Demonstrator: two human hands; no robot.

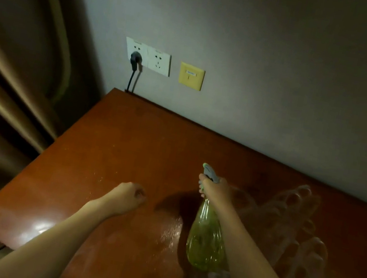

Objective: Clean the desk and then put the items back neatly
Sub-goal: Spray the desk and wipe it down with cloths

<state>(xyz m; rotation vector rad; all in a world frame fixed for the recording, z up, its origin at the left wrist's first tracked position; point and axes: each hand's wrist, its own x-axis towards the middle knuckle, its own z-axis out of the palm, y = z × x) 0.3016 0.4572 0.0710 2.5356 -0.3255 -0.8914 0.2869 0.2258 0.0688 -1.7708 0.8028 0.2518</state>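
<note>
A reddish-brown wooden desk [126, 148] fills the lower middle of the head view, glossy, with a wet-looking sheen near its front. My right hand [215, 188] grips the grey-and-green trigger head of a translucent green spray bottle [205, 238], held above the desk with the nozzle aimed toward the far left. My left hand [129, 199] hovers over the desk to the left of the bottle, fingers curled into a loose fist with nothing visible in it.
A brown curtain [15, 84] hangs along the desk's left side. On the wall behind are white sockets [151, 58] with a black plug and cord, and a yellow plate [191, 76]. A blurred brown patterned shape [296, 232] lies at right.
</note>
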